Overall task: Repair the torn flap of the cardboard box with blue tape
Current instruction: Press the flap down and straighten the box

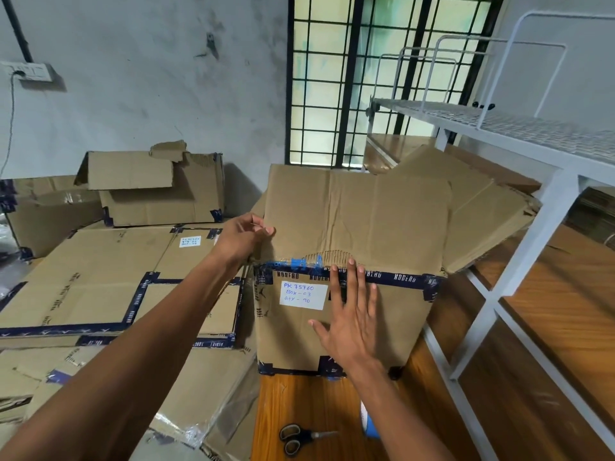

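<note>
A cardboard box (392, 324) stands on the wooden floor with a white handwritten label on its front. Its front flap (359, 214) stands upright, torn along the fold, where scraps of blue tape (299, 262) stick. My left hand (243, 237) grips the flap's left edge. My right hand (352, 314) lies flat with straight fingers against the box front, fingertips at the dark printed tape along the fold. A roll of blue tape (367, 422) lies on the floor behind my right forearm, partly hidden.
Black-handled scissors (299, 439) lie on the floor near me. Flattened and open cardboard boxes (109, 277) are piled on the left. A white metal rack (519, 207) stands on the right. A barred window (359, 78) is behind the box.
</note>
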A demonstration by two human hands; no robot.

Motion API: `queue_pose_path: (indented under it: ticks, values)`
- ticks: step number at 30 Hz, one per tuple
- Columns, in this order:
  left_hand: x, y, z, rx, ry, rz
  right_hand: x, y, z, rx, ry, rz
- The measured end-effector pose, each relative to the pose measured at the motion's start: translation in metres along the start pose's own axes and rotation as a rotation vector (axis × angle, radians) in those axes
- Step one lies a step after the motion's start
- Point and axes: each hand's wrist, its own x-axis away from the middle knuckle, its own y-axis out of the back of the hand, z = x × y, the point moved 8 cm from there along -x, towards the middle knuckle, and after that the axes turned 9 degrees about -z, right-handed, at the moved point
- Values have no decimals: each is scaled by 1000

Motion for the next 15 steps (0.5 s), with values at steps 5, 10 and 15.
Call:
queue_pose_path:
  ticks: [5,10,15]
  values:
    - [3,-1,-2,-80,-3,-69,1,0,0,18,27,33]
    - [10,3,-2,-212,-126,-48,-7,9,-2,2,16,16]
    - [23,-1,12,-399,-251,-39,-20,25,-11,-97,-29,-12]
